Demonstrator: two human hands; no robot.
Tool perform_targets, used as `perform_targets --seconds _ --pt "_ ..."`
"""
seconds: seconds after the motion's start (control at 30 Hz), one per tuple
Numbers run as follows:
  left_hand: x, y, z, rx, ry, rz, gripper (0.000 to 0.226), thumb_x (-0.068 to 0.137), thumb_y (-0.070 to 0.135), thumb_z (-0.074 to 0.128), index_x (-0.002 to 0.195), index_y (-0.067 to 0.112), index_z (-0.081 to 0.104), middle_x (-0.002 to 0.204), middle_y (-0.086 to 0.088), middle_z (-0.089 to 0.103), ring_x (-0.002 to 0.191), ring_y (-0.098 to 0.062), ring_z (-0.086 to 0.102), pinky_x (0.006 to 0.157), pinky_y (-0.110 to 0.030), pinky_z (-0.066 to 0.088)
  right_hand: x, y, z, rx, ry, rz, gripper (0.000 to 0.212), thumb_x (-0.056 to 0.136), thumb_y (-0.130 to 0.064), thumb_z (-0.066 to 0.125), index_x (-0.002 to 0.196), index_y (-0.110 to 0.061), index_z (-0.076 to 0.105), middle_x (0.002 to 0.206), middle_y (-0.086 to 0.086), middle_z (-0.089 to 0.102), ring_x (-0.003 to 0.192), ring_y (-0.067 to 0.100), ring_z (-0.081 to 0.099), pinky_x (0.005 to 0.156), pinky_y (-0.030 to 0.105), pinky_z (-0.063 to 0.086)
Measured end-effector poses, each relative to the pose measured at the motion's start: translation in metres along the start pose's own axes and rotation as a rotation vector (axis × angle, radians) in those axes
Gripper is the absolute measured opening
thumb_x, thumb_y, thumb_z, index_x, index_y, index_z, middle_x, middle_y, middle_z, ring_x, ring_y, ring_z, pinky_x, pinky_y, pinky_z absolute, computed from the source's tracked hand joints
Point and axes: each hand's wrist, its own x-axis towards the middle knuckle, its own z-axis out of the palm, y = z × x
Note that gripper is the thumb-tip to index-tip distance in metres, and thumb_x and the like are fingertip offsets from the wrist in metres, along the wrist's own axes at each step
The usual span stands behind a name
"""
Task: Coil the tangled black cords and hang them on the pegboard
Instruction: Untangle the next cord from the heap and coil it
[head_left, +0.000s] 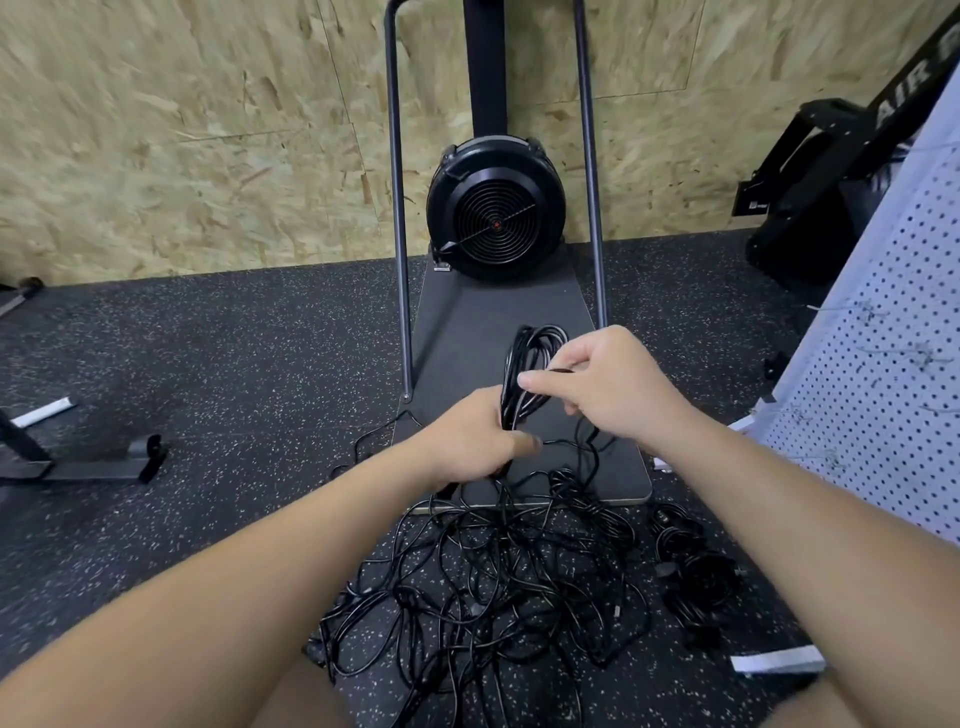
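One coil in hand, most of the cord still knotted on the floor.

The left hand (475, 439) grips a bundle of looped black cord, the coil (530, 371), upright above the dark platform (467, 332) of the fan machine (496, 208), while the right hand (605, 384) pinches a strand at the top of the loops, seemingly laying on another turn. This coil looks partly wound: thin, glossy loops, fairly even, with a tail running down into the tangled pile (493, 577) on the speckled floor (208, 364) near the platform's front edge. That pile is a loose, crossing snarl. A smaller bundle (691, 566) lies on the floor just right of it, perhaps already coiled. The white pegboard (883, 374) stands at right, with no cords on the visible part, so I judge hanging not yet begun.
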Motion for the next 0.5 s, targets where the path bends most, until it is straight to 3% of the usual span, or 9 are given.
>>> perform_targets --seconds 0.07,0.13,0.2,0.27,0.33,0.43,0.5 --pt "0.002 -0.002 0.005 -0.036 0.056 -0.048 0.017 0.094 0.013 0.064 0.111 0.014 0.066 0.073 0.005 0.054 0.061 -0.015 0.043 0.062 -0.034 0.041 0.001 0.003 0.000 -0.074 0.011 -0.057 0.037 0.086 -0.053 0.089 0.073 -0.021 0.076 0.063 0.005 0.072 0.055 0.019 0.065 0.061 0.038 0.056" --pt "0.005 -0.003 0.004 -0.178 0.083 -0.082 0.012 0.095 0.009 0.059 0.102 0.016 0.065 0.071 0.004 0.049 0.065 -0.019 0.043 0.063 -0.036 0.040 0.002 0.005 0.001 0.031 -0.046 -0.042 0.031 0.087 -0.049 0.090 0.084 -0.021 0.077 0.073 0.006 0.077 0.069 0.025 0.075 0.074 0.045 0.063" --pt "0.007 -0.004 -0.002 -0.310 0.069 -0.103 0.017 0.102 0.007 0.059 0.090 0.018 0.060 0.070 0.004 0.047 0.065 -0.018 0.044 0.065 -0.035 0.043 0.003 0.010 -0.001 0.074 -0.126 0.008 0.029 0.091 -0.046 0.087 0.094 -0.019 0.077 0.083 0.002 0.081 0.074 0.024 0.076 0.080 0.042 0.061" --pt "0.007 -0.004 -0.009 -0.425 0.074 -0.122 0.028 0.108 0.010 0.059 0.082 0.019 0.052 0.068 0.003 0.044 0.061 -0.016 0.045 0.062 -0.033 0.046 0.001 0.020 -0.005 -0.001 -0.260 0.068 0.032 0.100 -0.051 0.076 0.100 -0.019 0.077 0.090 -0.006 0.083 0.056 0.011 0.061 0.066 0.028 0.050" --pt "0.009 -0.007 -0.014 -0.497 0.142 -0.146 0.033 0.110 0.013 0.059 0.080 0.021 0.047 0.067 0.004 0.043 0.060 -0.017 0.046 0.061 -0.033 0.047 -0.002 0.030 -0.002 -0.078 -0.373 0.118 0.037 0.108 -0.050 0.064 0.104 -0.016 0.077 0.085 -0.016 0.080 0.049 0.001 0.046 0.059 0.023 0.039" --pt "0.013 -0.016 -0.019 -0.513 0.223 -0.174 0.030 0.108 0.014 0.061 0.082 0.020 0.047 0.067 0.004 0.045 0.058 -0.017 0.047 0.063 -0.037 0.047 0.000 0.038 0.005 0.058 -0.342 0.146 0.036 0.113 -0.036 0.059 0.101 -0.005 0.074 0.090 -0.002 0.081 0.069 0.011 0.070 0.076 0.038 0.061" --pt "0.015 -0.020 -0.019 -0.448 0.250 -0.189 0.025 0.105 0.015 0.062 0.082 0.017 0.051 0.066 -0.002 0.050 0.056 -0.021 0.050 0.063 -0.038 0.045 0.004 0.031 0.009 0.254 -0.216 0.129 0.038 0.113 -0.030 0.060 0.092 0.000 0.071 0.084 0.007 0.072 0.074 0.025 0.070 0.083 0.046 0.060"
